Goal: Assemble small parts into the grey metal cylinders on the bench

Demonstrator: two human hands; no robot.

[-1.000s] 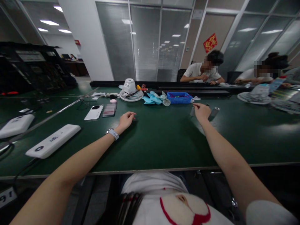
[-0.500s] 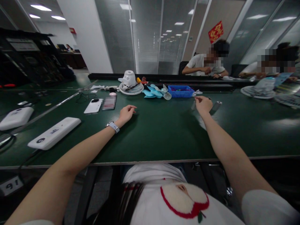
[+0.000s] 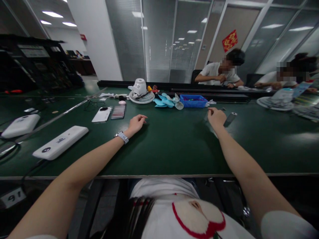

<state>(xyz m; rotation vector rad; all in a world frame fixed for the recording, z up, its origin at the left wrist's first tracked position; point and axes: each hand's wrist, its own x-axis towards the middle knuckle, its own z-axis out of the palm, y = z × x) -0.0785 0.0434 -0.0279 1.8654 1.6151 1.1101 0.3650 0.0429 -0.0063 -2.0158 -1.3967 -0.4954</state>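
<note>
My left hand [image 3: 137, 123] rests low over the green table, its fingers loosely bent and a little apart, with nothing seen in them. At the right, my right hand [image 3: 216, 119] has its fingers drawn together, pointing down and inward. Something clear, like thin plastic, shows beside and under it; whether the fingertips grip it is hidden. Close to the right hand's outer side lies a grey cylindrical piece [image 3: 230, 119], partly covered by the hand. Farther back, between the hands, are light-blue fan blades [image 3: 164, 100] and a blue basket [image 3: 193, 101] with small items inside.
A white fan body on its round grille [image 3: 141, 97] stands at the back. Left are a white phone [image 3: 101, 115], a dark-edged phone [image 3: 118, 112] and a long white power bank [image 3: 61, 142] with a cable. Two people [image 3: 219, 73] sit across the table; more fan parts [image 3: 276, 103] lie right.
The whole view has shifted slightly, so the table sits a little lower in the picture. Both hands keep nearly the same place and pose on the table.
</note>
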